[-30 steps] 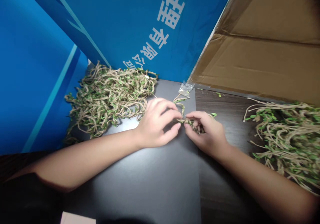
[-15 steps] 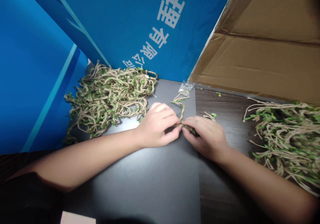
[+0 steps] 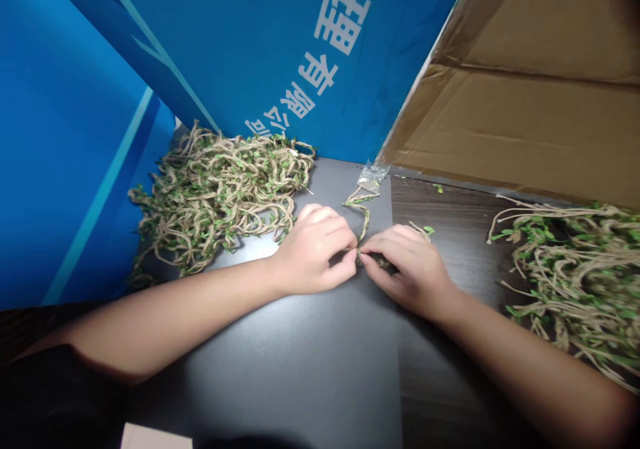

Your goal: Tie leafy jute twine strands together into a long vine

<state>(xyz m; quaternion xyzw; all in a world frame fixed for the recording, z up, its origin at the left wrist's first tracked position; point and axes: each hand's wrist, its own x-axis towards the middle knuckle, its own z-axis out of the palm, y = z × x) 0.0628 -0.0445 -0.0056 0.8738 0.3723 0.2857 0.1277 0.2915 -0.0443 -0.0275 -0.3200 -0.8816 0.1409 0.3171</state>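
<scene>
A braided twine cord with small green leaves (image 3: 365,223) runs from the taped spot at the back down to my fingertips. My left hand (image 3: 320,252) pinches it between thumb and fingers. Just to the right, almost touching, my right hand (image 3: 413,269) pinches the same cord with thumb and forefinger. Part of the cord lies beneath the right palm, mostly hidden, and its loose twine ends (image 3: 420,232) stick out behind that hand. A piece of clear tape (image 3: 371,177) covers the cord's far end on the grey board (image 3: 300,369).
A heap of leafy twine cords (image 3: 225,189) lies at the back left, another pile (image 3: 580,275) at the right on the dark wood table (image 3: 440,382). Behind stand a blue panel with white characters (image 3: 280,35) and a cardboard sheet (image 3: 525,102). A pale card corner (image 3: 156,437) shows in front.
My right hand has shifted slightly left and up, bringing its fingertips closer to the left ones. The left hand has barely moved and keeps its pinch.
</scene>
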